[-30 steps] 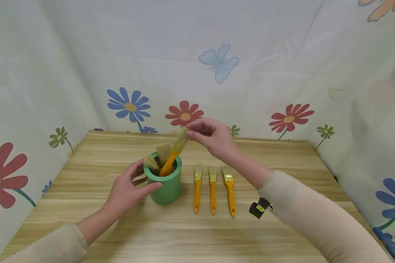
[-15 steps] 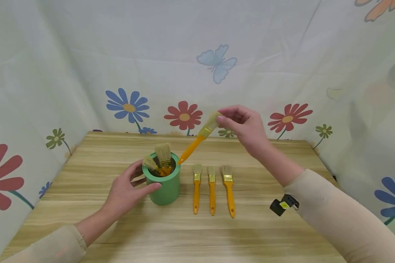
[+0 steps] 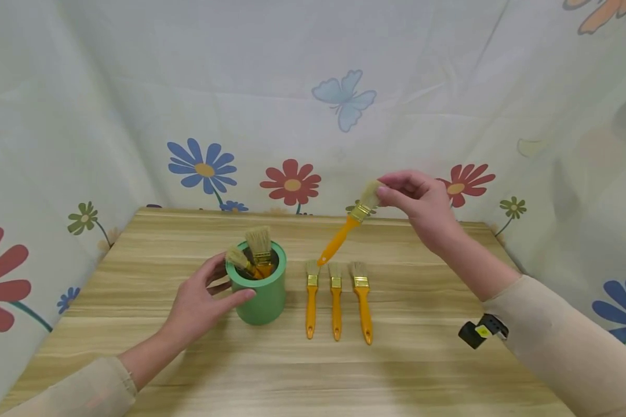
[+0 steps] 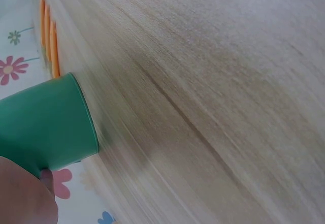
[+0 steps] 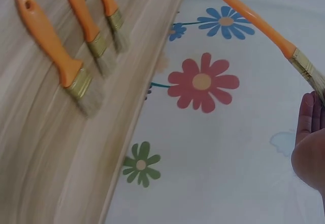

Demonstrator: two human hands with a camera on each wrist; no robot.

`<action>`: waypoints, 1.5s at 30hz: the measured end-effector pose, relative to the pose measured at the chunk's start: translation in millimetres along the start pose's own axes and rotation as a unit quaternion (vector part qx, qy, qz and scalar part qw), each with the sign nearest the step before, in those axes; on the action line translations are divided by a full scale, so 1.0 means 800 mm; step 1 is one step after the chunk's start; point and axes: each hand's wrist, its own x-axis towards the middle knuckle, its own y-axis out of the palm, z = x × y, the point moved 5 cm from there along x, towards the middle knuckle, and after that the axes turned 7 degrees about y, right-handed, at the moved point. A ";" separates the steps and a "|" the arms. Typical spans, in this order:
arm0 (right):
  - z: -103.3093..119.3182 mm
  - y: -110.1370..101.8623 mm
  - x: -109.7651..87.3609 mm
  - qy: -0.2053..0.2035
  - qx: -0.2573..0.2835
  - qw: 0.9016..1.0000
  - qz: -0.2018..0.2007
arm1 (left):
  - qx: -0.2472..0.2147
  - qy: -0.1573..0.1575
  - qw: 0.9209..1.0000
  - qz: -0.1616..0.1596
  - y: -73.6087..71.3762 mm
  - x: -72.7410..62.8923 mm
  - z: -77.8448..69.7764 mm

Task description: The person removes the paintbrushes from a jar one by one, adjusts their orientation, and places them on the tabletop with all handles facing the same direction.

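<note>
In the head view my left hand [image 3: 200,300] holds a green round pot [image 3: 266,302], thumb on the near side and fingers round the far left. Two brushes stand bristles-up inside it: a wide paintbrush [image 3: 259,240] and another brush [image 3: 238,258] leaning left. Up to the right, my right hand [image 3: 425,205] pinches a paintbrush [image 3: 339,238] by its bristles, its orange handle slanting down to the left. The handle's tip hangs over a row of three paintbrushes on the table, the left [image 3: 310,307], middle [image 3: 336,307] and right [image 3: 365,313], all bristles away from me.
The wood-grain table [image 3: 292,382] ends at a back edge against a white curtain [image 3: 240,87] printed with flowers and butterflies. A black wrist camera [image 3: 475,333] sits on the right sleeve.
The paintbrush in my right hand has come up out of the green pot and moved right, to above the row. My left hand stays on the pot; the three laid brushes have not moved.
</note>
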 end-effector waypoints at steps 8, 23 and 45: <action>-0.030 -0.021 -0.012 0.053 -0.079 0.995 -0.006 | -0.005 0.003 1.000 0.001 0.000 0.001 0.004; -0.097 -0.055 -0.024 0.124 -0.190 0.974 0.029 | -0.007 0.001 1.000 0.003 0.001 0.002 0.008; -0.176 -0.067 -0.024 0.158 -0.233 0.953 0.114 | -0.010 0.004 1.000 0.007 0.000 0.002 0.007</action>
